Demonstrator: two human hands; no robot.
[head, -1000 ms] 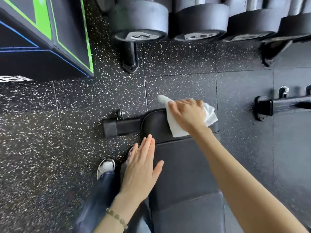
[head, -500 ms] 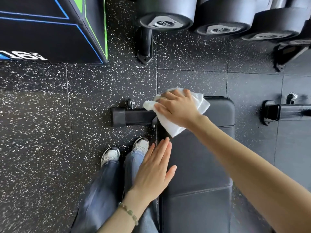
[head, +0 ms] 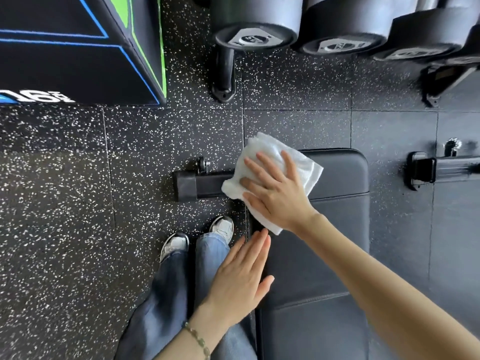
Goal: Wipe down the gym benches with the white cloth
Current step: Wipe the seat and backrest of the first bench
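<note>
A black padded gym bench [head: 337,229] runs from the bottom of the head view up to its rounded far end. A folded white cloth [head: 272,154] lies over the bench's far left corner and hangs past its edge. My right hand [head: 275,193] presses flat on the cloth with straight, spread fingers. My left hand [head: 239,279] hovers flat and holds nothing, at the bench's left edge, just below the cloth.
The bench's black foot bar [head: 197,184] with a small wheel sticks out to the left. A dumbbell rack [head: 311,29] stands beyond the bench, a black plyo box [head: 78,53] at top left. A second bench's foot [head: 426,170] is at the right. My shoes [head: 176,244] stand on speckled floor.
My right hand slid the cloth from the bench's far end toward its left corner and flattened out on it. The left hand stayed flat beside the bench. The view shifted left.
</note>
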